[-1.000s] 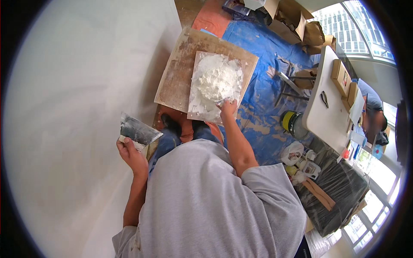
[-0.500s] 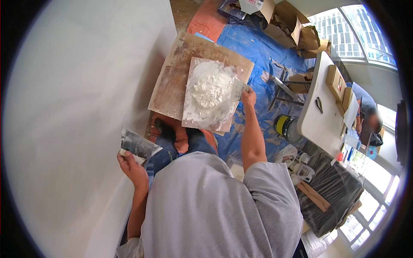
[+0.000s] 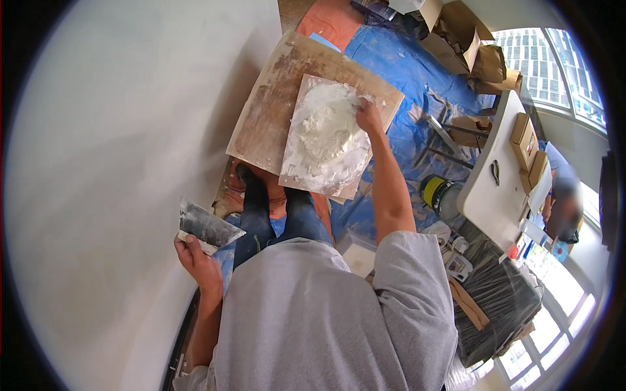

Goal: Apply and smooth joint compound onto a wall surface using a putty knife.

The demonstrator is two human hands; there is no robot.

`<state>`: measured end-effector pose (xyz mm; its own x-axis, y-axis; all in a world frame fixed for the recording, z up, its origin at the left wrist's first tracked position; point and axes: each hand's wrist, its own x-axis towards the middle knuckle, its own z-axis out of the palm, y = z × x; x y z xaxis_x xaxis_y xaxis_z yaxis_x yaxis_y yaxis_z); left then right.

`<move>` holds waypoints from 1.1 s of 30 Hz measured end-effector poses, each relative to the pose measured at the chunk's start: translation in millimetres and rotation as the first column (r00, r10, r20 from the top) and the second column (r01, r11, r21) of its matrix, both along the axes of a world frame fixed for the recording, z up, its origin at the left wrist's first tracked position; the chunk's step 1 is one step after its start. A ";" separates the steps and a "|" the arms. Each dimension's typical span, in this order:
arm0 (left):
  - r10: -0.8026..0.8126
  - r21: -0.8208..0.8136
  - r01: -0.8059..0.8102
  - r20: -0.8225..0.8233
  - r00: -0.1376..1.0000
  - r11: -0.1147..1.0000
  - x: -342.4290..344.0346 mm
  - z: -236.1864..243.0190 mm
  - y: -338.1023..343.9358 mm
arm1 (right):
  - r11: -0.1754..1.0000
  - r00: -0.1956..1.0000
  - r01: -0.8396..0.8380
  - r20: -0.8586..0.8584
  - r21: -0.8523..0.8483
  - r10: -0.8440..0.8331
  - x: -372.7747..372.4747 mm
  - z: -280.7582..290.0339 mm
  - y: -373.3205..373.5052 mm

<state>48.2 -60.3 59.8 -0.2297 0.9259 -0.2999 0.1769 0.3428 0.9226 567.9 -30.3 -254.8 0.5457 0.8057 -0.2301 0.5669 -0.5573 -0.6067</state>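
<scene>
My left hand [image 3: 194,257] is closed round the handle of a wide putty knife [image 3: 208,221], its dusty dark blade held beside the white wall. My right hand [image 3: 369,116] grips a scraper at the upper right of a pale board [image 3: 293,171]; most of that tool is hidden by the fingers and the white material. On this board a lumpy heap of white compound [image 3: 326,137] is spread out with smears round it. The board lies on a larger, stained wooden sheet [image 3: 261,124] in front of my feet.
A white wall [image 3: 98,163] runs along my left. Blue sheeting [image 3: 385,58] covers floor at the right, with a bucket [image 3: 443,195] beside a white table [image 3: 489,202] holding boxes and pliers. Cardboard boxes [image 3: 450,36] stand behind. A co-worker [image 3: 557,169] bends beyond the table.
My right hand has moved from the heap's near edge out to the right side, then upward to the board's upper right, scraper in it. My left hand has sunk lower with its putty knife.
</scene>
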 end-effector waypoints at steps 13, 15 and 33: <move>0.017 0.052 -0.025 0.149 0.989 0.998 5.0 1.8 12.8 | 0.885 0.819 -0.453 0.345 -0.103 0.459 -123.3 84.8 -66.4; 0.018 0.059 -0.026 0.131 0.991 0.998 3.2 -1.0 15.6 | 0.890 0.831 -0.447 0.328 -0.084 0.449 -128.7 93.6 -65.9; -0.041 0.013 0.039 0.230 0.972 0.999 10.4 -8.9 18.2 | 0.943 0.943 0.323 -0.053 -0.079 -0.328 -148.6 100.6 -144.1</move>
<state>58.6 -42.1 50.9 -0.1181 0.9356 -0.3328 -0.0266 0.3320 0.9429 419.3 -174.4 -154.3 0.7580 0.5677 -0.3211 0.3088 -0.7460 -0.5900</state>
